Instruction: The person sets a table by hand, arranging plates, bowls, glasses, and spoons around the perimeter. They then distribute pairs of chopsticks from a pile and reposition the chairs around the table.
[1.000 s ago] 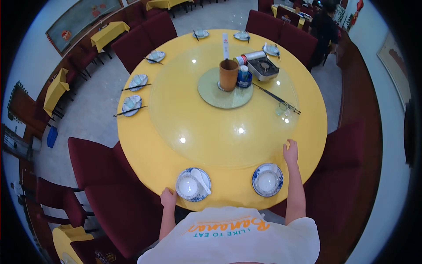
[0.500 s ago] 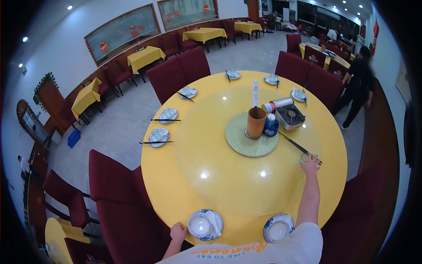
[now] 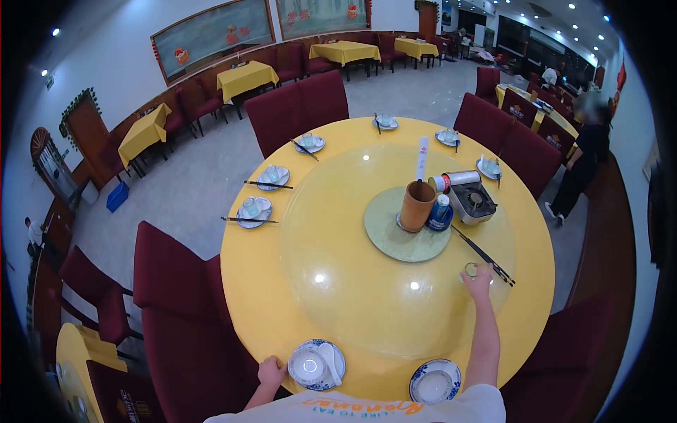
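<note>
My right hand (image 3: 479, 279) reaches over the right part of the turntable, its fingers closed around a small clear glass (image 3: 470, 268). Just right of it lie black chopsticks (image 3: 486, 258), apart from the hand. My left hand (image 3: 271, 371) rests at the near table edge with curled fingers; whatever is inside them, if anything, is hidden. Beside it sits a blue-patterned plate (image 3: 299, 379) bearing a bowl (image 3: 308, 365) and a white spoon (image 3: 330, 362). Another plate (image 3: 416, 392) with a bowl (image 3: 433, 387) and spoon stands near my right forearm.
On the turntable's green centre (image 3: 384, 236) stand a brown cylindrical holder (image 3: 417, 206) and a blue can (image 3: 441, 209). A portable gas stove (image 3: 474, 201) is behind them. Several place settings line the far rim. Burgundy chairs (image 3: 176, 310) surround the table. A person (image 3: 587, 158) walks at right.
My right hand has moved left and toward me with the glass, away from the chopsticks. My left hand stays at the table edge. The person at right has taken a step, and the view has shifted slightly.
</note>
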The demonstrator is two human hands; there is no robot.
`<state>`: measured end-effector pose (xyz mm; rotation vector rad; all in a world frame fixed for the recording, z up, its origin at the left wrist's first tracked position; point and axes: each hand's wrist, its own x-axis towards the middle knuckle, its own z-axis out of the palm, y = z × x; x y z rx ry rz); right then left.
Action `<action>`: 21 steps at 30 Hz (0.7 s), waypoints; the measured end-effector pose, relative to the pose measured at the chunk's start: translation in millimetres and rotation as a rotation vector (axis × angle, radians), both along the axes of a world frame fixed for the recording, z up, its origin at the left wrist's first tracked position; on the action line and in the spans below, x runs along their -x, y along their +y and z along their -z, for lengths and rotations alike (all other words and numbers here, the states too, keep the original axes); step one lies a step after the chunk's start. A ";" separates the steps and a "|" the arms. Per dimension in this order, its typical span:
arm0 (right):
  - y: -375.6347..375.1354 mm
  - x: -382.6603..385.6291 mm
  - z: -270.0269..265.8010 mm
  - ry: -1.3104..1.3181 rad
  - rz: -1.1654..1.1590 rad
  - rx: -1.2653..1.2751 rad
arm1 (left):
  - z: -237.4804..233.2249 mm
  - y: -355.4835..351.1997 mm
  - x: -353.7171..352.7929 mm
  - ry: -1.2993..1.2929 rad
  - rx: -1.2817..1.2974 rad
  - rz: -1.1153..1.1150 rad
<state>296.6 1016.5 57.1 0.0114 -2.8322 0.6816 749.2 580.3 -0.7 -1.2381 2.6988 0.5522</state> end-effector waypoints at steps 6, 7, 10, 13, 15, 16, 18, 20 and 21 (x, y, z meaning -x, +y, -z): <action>-64.3 -65.0 3.2 0.025 -0.241 0.012 | -5.6 1.0 2.1 -0.004 -0.030 -0.009; -76.6 -82.8 -2.7 0.019 -0.278 -0.001 | -5.2 0.9 2.0 -0.004 -0.025 -0.008; -105.4 -130.3 -6.0 0.056 -0.392 0.002 | -4.7 0.7 0.7 0.008 -0.026 -0.001; -126.9 -175.8 -9.2 0.052 -0.449 0.019 | -8.0 2.4 0.8 0.035 -0.029 -0.003; -137.3 -201.5 -11.6 0.017 -0.467 0.023 | -10.0 2.9 0.8 0.033 -0.028 0.000; -141.0 -211.2 -13.4 -0.006 -0.469 0.022 | -5.6 1.3 -0.5 0.044 -0.024 0.010; -145.1 -226.7 -14.6 -0.002 -0.463 0.020 | -2.8 0.8 -1.3 0.052 0.015 0.037; -147.4 -234.9 -12.0 0.049 -0.453 0.010 | -2.1 -0.3 -1.2 0.062 0.019 0.058; -149.2 -239.8 -20.4 0.029 -0.430 -0.033 | -2.0 -0.9 -1.0 0.066 0.004 0.056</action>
